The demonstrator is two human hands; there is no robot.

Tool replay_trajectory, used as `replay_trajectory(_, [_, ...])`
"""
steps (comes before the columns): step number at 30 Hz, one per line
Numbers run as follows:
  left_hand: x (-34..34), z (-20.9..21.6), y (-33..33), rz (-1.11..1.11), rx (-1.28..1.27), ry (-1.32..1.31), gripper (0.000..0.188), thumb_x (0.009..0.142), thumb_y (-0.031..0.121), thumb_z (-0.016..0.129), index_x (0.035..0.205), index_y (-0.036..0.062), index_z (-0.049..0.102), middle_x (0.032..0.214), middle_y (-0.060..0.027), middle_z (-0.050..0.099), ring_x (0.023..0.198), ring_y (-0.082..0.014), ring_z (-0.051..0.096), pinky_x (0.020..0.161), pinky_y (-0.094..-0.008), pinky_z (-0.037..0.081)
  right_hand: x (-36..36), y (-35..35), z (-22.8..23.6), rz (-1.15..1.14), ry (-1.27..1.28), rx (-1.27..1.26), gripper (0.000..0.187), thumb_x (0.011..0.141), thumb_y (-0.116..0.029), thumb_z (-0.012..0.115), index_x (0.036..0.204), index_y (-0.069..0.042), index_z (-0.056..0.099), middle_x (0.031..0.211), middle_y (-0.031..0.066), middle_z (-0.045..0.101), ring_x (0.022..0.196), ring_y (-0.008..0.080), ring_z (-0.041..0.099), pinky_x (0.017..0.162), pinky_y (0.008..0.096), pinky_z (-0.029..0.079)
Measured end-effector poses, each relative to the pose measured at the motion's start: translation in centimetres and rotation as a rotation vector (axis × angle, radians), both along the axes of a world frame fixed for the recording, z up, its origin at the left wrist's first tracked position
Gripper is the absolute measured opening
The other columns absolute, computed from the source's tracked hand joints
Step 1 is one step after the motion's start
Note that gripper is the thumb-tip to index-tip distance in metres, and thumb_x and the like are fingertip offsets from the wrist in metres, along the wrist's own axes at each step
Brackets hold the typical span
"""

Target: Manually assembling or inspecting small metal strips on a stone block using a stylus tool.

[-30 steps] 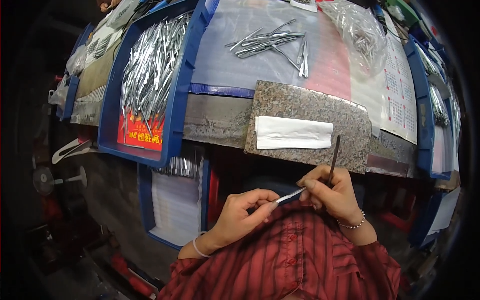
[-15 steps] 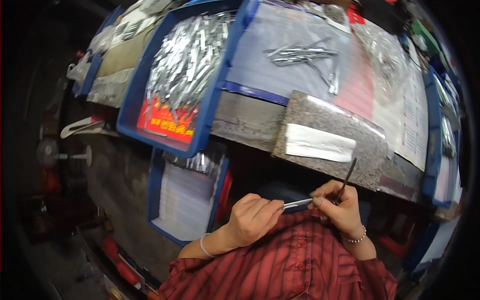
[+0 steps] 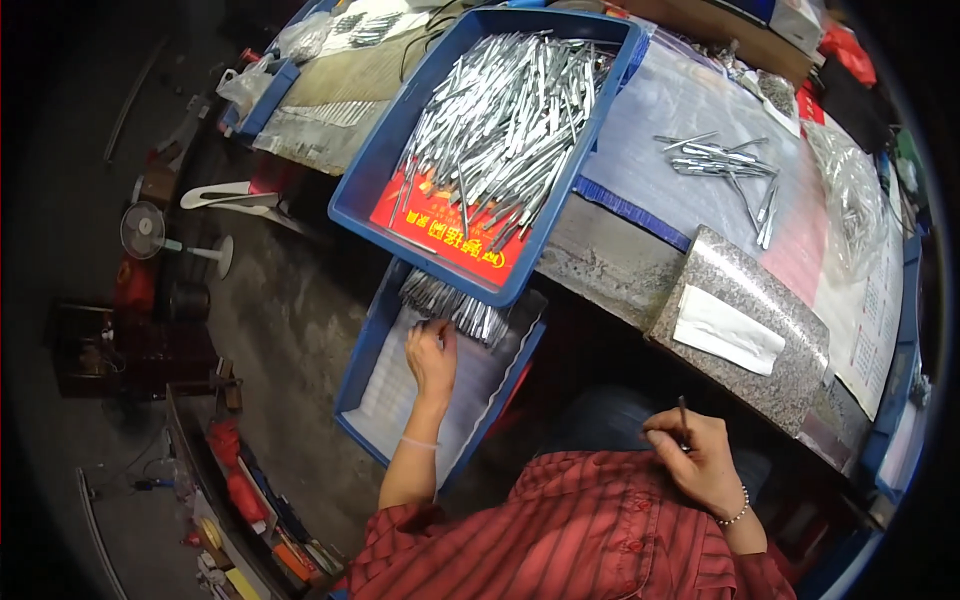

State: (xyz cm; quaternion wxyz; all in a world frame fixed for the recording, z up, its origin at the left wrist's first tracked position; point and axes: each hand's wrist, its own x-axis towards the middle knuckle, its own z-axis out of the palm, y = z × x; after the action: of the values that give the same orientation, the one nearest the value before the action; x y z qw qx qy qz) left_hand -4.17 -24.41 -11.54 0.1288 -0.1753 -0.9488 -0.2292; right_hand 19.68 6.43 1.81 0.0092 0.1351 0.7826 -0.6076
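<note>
My left hand (image 3: 430, 358) is over the lower blue tray (image 3: 362, 380), its fingers curled at the edge of a pile of thin metal strips (image 3: 455, 305). Whatever its fingertips hold, if anything, is hidden. Near my front, my right hand (image 3: 697, 455) is closed around a thin dark rod (image 3: 683, 415), whose upper end sticks up past the fingers. Just beyond this hand, a folded white cloth or paper (image 3: 728, 332) lies on a speckled stone slab (image 3: 765, 290) at the bench edge.
A large blue tray (image 3: 350, 205), heaped with shiny metal strips (image 3: 510, 120), overhangs the bench above the lower tray. More strips (image 3: 720, 160) lie on plastic sheeting to its right. On the far left are a fan (image 3: 143, 230) and a white chair-like piece (image 3: 225, 195).
My left hand has left my right hand and moved left to the lower tray. The slim metal pieces between my hands no longer show there. My right hand keeps the dark rod.
</note>
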Motion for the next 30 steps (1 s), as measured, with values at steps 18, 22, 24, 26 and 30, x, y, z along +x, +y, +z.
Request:
replay_trajectory(18, [4.1,16.5,27.5,-1.048,0.357,-0.263,0.020,0.081,0.000,0.067,0.100,0.0024,0.067,0.096,-0.0139,0.061,0.087,-0.0304,0.062,0.074,-0.0366,0.050,2.2,2.8,1.0,0.156,0.201,-0.028,0.018,0.093,-0.015,0.063,0.103,0.000,0.064,0.088,0.0157,0.067,0.075,0.0311,0.067,0.066,0.0351,0.053])
replay_trajectory(22, [-0.9,12.6,37.8,-1.057,0.025,-0.018,0.020,0.077,0.011,0.071,0.097,0.0086,0.067,0.099,-0.0110,0.054,0.097,-0.0311,0.054,0.082,-0.0429,0.044,4.7,3.4,1.8,0.092,0.146,-0.043,0.018,0.092,-0.013,0.063,0.105,0.000,0.064,0.090,0.0154,0.068,0.078,0.0295,0.069,0.067,0.0335,0.054])
replay_trajectory(24, [-2.1,11.0,39.8,-1.076,-0.130,0.002,0.018,0.073,0.015,0.075,0.086,0.0109,0.065,0.096,-0.0080,0.053,0.099,-0.0286,0.053,0.080,-0.0442,0.041,6.6,4.0,1.4,0.031,0.099,-0.050,0.018,0.092,-0.014,0.063,0.105,-0.001,0.065,0.091,0.0150,0.068,0.079,0.0288,0.069,0.068,0.0331,0.054])
replay_trajectory(26, [-2.6,10.5,40.5,-1.132,-0.217,0.062,0.016,0.073,0.015,0.074,0.082,0.0088,0.062,0.098,-0.0108,0.055,0.103,-0.0306,0.053,0.082,-0.0482,0.042,8.0,4.8,0.8,-0.028,0.037,-0.085,0.018,0.092,-0.014,0.063,0.104,-0.001,0.065,0.091,0.0150,0.069,0.080,0.0286,0.069,0.069,0.0329,0.054])
replay_trajectory(30, [-2.9,12.5,38.3,-1.092,-0.243,0.277,0.017,0.075,0.016,0.074,0.080,0.0076,0.059,0.092,-0.0076,0.056,0.097,-0.0294,0.054,0.081,-0.0443,0.040,8.5,6.0,0.5,-0.023,0.016,-0.064,0.018,0.092,-0.015,0.062,0.104,-0.002,0.065,0.091,0.0141,0.069,0.081,0.0285,0.070,0.070,0.0327,0.054])
